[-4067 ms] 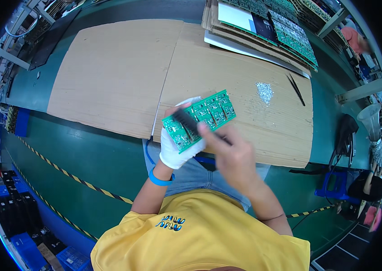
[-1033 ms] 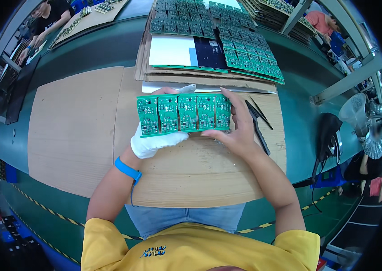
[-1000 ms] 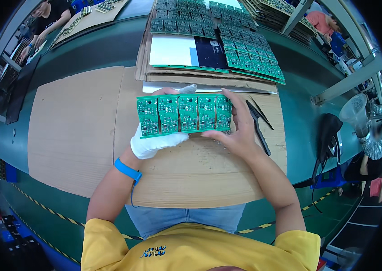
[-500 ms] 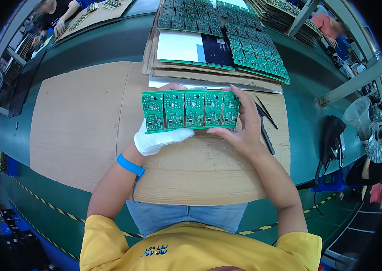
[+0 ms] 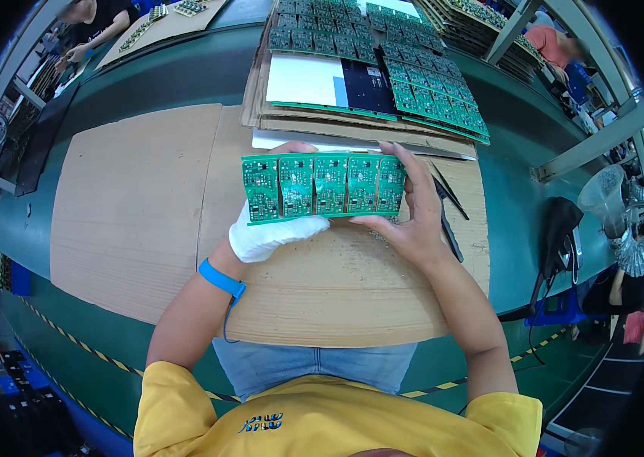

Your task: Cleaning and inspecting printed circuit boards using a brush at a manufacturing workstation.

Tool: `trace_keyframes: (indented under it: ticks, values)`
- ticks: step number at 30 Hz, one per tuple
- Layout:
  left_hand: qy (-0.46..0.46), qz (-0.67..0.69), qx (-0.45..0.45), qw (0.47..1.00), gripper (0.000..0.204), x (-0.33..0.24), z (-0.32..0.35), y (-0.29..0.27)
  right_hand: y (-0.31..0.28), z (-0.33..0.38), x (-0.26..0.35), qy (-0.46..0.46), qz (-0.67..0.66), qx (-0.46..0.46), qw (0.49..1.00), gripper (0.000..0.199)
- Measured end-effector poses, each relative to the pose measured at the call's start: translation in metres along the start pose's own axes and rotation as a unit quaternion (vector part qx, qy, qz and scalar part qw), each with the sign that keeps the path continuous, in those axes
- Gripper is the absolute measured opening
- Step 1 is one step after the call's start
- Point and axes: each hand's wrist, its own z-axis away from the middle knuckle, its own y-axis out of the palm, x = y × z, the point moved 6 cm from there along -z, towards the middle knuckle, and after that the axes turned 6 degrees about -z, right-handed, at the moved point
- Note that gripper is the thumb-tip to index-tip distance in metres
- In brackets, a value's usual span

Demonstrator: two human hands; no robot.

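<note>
Cardboard-covered green bench (image 5: 147, 76); gloved left hand (image 5: 265, 236) and bare right hand (image 5: 410, 217) both gripping circuit-board panel (image 5: 324, 186).

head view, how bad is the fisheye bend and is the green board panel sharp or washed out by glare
Head view: strong fisheye, with a black rim at the corners and the green table edge bowing. The green board panel, held between the gloved left hand and bare right hand, sits near the middle, sharp and evenly lit, with only a slight sheen. The white sheet behind is bright.

Head camera — looking down, close above.
</note>
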Motion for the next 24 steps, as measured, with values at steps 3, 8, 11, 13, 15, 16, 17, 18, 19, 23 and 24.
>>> trace_keyframes:
  ticks: [3,8,11,13,15,16,17,18,19,23,24]
  values:
    - [-0.014,0.053,0.001,0.999,0.087,-0.001,0.001,0.002,-0.001,-0.004,0.0,-0.017,0.05,0.003,0.999,0.096]
    - [-0.045,0.072,-0.02,0.996,0.072,0.011,-0.002,0.002,-0.014,-0.003,0.006,-0.06,0.069,-0.043,0.995,0.071]
    - [-0.041,0.045,-0.026,0.998,0.056,0.013,-0.007,0.004,-0.013,0.004,-0.002,-0.034,-0.021,-0.006,0.999,0.057]
    - [-0.102,0.154,-0.043,0.982,0.045,0.022,-0.006,-0.004,-0.013,0.007,-0.025,0.166,-0.171,-0.048,0.97,0.046]
    - [-0.133,0.208,-0.051,0.968,0.04,0.027,-0.005,-0.005,-0.009,0.011,-0.037,0.263,-0.242,-0.068,0.931,0.041]
    - [-0.133,0.2,-0.057,0.969,0.036,0.027,-0.005,-0.005,-0.008,0.01,-0.038,0.257,-0.269,-0.072,0.925,0.039]
    - [-0.133,0.192,-0.064,0.97,0.032,0.027,-0.005,-0.005,-0.007,0.009,-0.039,0.251,-0.296,-0.075,0.919,0.037]
    - [-0.134,0.184,-0.071,0.971,0.028,0.027,-0.005,-0.005,-0.006,0.008,-0.039,0.245,-0.322,-0.079,0.911,0.034]
    - [-0.134,0.184,-0.07,0.971,0.028,0.027,-0.005,-0.005,-0.006,0.007,-0.039,0.245,-0.322,-0.079,0.911,0.034]
    - [-0.129,0.161,-0.061,0.977,0.029,0.024,-0.003,-0.004,-0.005,0.007,-0.039,0.248,-0.339,-0.084,0.904,0.034]
    - [-0.127,0.158,-0.063,0.977,0.028,0.024,-0.003,-0.004,-0.005,0.007,-0.039,0.244,-0.336,-0.084,0.906,0.034]
